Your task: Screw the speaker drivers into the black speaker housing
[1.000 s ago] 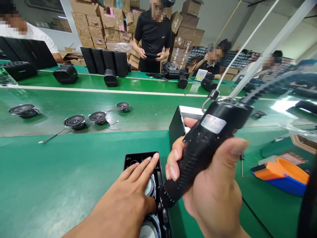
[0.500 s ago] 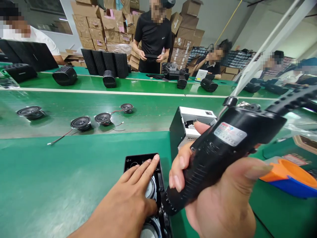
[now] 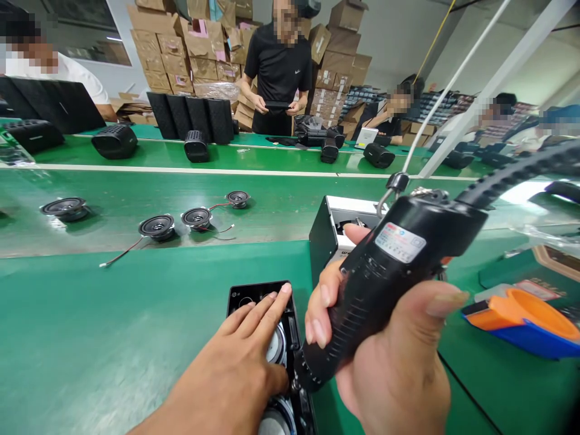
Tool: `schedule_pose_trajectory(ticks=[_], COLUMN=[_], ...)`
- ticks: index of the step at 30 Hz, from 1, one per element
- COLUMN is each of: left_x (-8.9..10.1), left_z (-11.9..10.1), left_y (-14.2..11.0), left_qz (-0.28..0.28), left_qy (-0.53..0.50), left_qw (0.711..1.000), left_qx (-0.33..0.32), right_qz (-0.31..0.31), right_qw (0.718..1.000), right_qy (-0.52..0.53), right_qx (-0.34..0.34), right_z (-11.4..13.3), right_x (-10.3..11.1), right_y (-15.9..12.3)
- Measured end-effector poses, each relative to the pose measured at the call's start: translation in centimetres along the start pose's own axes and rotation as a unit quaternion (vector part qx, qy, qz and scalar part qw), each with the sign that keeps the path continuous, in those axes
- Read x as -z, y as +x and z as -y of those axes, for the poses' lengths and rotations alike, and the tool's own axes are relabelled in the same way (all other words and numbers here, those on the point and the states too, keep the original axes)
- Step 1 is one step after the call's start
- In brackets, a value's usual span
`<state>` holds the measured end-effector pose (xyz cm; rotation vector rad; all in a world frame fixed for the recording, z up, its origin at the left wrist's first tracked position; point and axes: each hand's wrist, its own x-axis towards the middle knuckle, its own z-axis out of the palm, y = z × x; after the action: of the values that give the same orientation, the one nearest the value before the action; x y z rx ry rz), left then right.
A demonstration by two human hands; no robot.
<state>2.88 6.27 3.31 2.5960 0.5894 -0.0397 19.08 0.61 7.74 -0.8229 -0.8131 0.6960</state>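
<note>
My right hand [image 3: 394, 356] is wrapped round a black electric screwdriver [image 3: 380, 284], which leans with its top to the right and its nose down at the left. That nose meets the right side of a black speaker housing [image 3: 294, 329], though the exact tip is hard to make out. Round silver-backed speaker drivers [image 3: 274, 347] sit inside the housing. Across it lies my left hand [image 3: 244, 350], fingers stretched out towards its far edge and thumb bent over the middle. The hand covers much of the housing, and the picture's bottom edge cuts off its near end.
Several loose speakers [image 3: 156, 226], some with wires, lie on the green belt [image 3: 113, 187] ahead. Beyond the screwdriver stands a white-and-black box [image 3: 321, 232]. An orange-and-blue bin [image 3: 530, 323] is at the right. Co-workers and finished-looking black speakers [image 3: 115, 140] line the far side.
The screwdriver's upper end has swung left with my right hand, while its nose stays at the housing. Loose speakers have shifted slightly right along the belt. My left hand has hardly moved.
</note>
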Motion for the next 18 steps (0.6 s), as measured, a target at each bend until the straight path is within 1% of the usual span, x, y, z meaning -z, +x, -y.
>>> schedule_pose_trajectory(ticks=[2, 5, 9, 11, 14, 16, 18], left_x=[-1.0, -1.6, -1.6, -1.7, -1.9, -1.5, -0.6], left_z=[0.7, 1.2, 1.2, 1.1, 1.0, 0.6, -0.1], left_y=[0.0, -0.1, -0.1, -0.1, -0.1, -0.1, 0.1], left_qz=[-0.022, -0.039, -0.048, -0.058, -0.050, -0.040, -0.031], left_qy=[-0.004, 0.006, 0.016, 0.024, 0.037, 0.042, 0.045], left_qw=[1.000, 0.999, 0.998, 0.998, 0.998, 0.998, 0.999], left_qx=[-0.014, -0.022, -0.029, -0.026, -0.017, -0.005, 0.006], right_qz=[0.025, 0.027, 0.023, 0.014, 0.007, 0.023, 0.032], right_qw=[1.000, 0.999, 0.999, 1.000, 1.000, 0.999, 0.998], right_qy=[0.006, 0.012, 0.007, 0.010, 0.013, 0.032, 0.040], right_qx=[-0.012, -0.022, -0.023, -0.010, 0.007, 0.030, 0.036], right_z=[-0.1, -0.2, -0.2, -0.3, -0.1, 0.4, 1.4], right_x=[0.3, 0.6, 0.6, 0.6, 0.9, 1.1, 1.6], right_y=[-0.1, -0.4, -0.9, -1.0, -1.2, -1.2, -1.3])
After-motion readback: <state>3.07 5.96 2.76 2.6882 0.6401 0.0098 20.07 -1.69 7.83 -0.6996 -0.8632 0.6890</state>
